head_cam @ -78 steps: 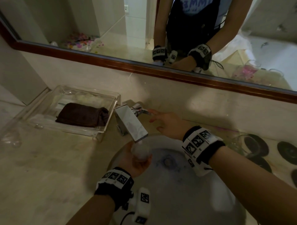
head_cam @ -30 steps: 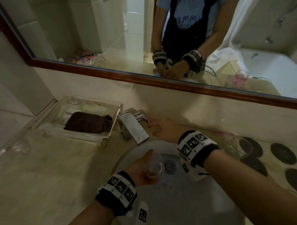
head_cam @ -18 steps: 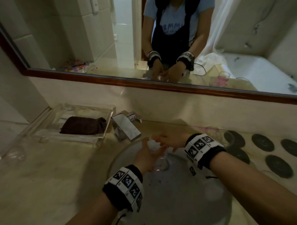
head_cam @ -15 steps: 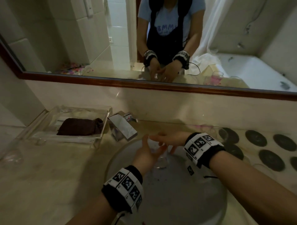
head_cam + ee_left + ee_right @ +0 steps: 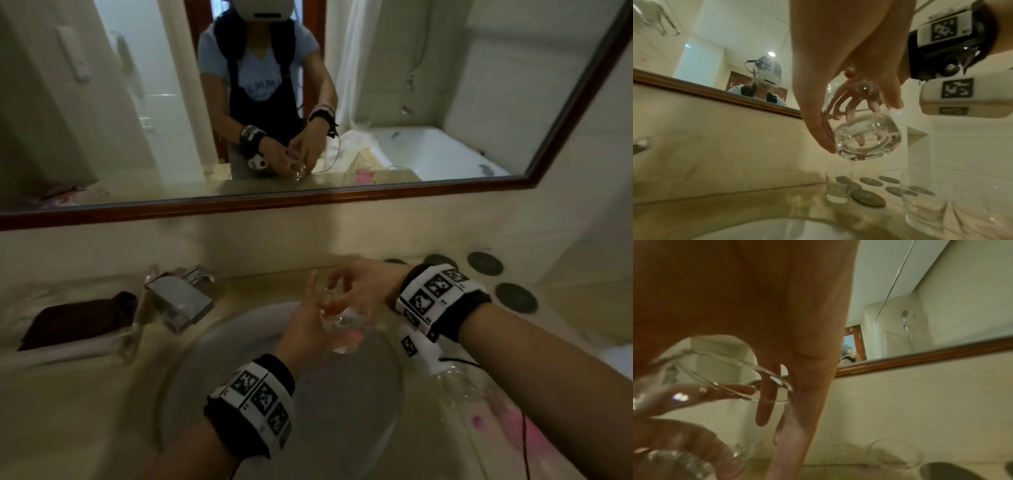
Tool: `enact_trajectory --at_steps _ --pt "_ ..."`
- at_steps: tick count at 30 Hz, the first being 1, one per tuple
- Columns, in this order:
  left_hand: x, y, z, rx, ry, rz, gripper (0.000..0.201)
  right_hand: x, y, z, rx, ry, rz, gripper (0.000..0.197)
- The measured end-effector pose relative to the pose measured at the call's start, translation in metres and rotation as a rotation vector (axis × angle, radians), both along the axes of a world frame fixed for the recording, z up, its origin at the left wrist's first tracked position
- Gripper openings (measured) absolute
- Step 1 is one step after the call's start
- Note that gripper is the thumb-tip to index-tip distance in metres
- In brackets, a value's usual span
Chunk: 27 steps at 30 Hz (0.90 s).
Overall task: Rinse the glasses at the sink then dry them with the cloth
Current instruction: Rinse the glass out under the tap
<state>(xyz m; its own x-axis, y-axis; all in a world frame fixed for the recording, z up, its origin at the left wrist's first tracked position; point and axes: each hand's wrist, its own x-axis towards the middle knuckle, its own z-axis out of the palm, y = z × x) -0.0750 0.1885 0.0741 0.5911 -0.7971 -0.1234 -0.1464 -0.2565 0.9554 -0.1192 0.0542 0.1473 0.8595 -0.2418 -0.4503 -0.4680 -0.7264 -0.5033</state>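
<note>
Held above the sink [image 5: 191,370]: a clear glass [image 5: 342,322], left hand [image 5: 308,329] wrapped round its side, right hand [image 5: 359,291] gripping the rim with fingers [image 5: 764,402] inside. Farther left, beyond the tap [image 5: 181,301], a dark cloth [image 5: 78,318] lying in a clear tray [image 5: 68,353]. Behind on the counter, more glasses [image 5: 838,183] among dark coasters [image 5: 867,198].

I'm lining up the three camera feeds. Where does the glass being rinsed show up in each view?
Head: the glass sits centre frame over the sink, between the left hand and the right hand.
Left wrist: right of centre, its thick base facing the camera.
Right wrist: lower left, its rim around the right hand's fingers.
Shared landmark: the wooden mirror frame.
</note>
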Motion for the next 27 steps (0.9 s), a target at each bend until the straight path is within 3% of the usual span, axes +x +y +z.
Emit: enact_trajectory --at_steps 1,4,6,8,13,17,23,27 --pt "-0.005 -0.007 0.004 -0.018 0.002 -0.052 0.077 -0.012 -0.011 0.005 -0.035 -0.017 -0.039 0.041" --pt "-0.024 -0.035 0.014 0.004 -0.119 -0.152 0.081 -0.059 -0.050 0.020 -0.056 -0.060 -0.169 0.039" --pt "-0.037 -0.056 0.016 0.002 -0.086 -0.142 0.069 -0.093 -0.080 0.030 -0.109 -0.094 -0.285 0.044" --pt "-0.056 -0.081 0.015 0.041 -0.159 -0.204 0.070 -0.129 -0.110 0.036 -0.142 -0.117 -0.414 0.049" --pt "-0.100 -0.131 0.005 0.126 -0.198 -0.326 0.065 -0.208 -0.166 0.026 -0.264 -0.099 -0.570 0.061" --pt "-0.122 -0.160 -0.003 0.170 -0.220 -0.357 0.057 -0.248 -0.200 -0.006 -0.415 -0.016 -0.583 0.067" --pt "-0.126 -0.188 -0.013 0.188 -0.189 -0.275 0.043 -0.261 -0.239 -0.050 -0.365 0.009 -0.590 0.071" --pt "-0.119 -0.194 -0.017 0.200 -0.194 -0.246 0.036 -0.251 -0.254 -0.076 -0.337 -0.002 -0.549 0.060"
